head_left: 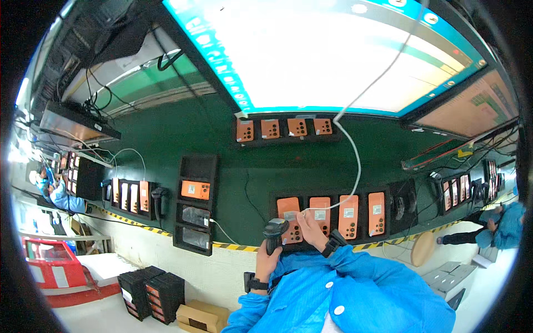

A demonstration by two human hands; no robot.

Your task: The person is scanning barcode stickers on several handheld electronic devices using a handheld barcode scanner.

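At lower centre, your left hand (265,262) is wrapped round the black scanner (272,235) and your right hand (313,233) pinches the white cable (358,161) over the tray's (362,217) leftmost orange phone (287,206), probably light, stiff, slick and breakable, best held by its long edges.

Fisheye distortion bends straight edges near the dark rim; the screen (333,61) glares, washed out to white, above a dimmer tabletop (239,161); outermost details blur.
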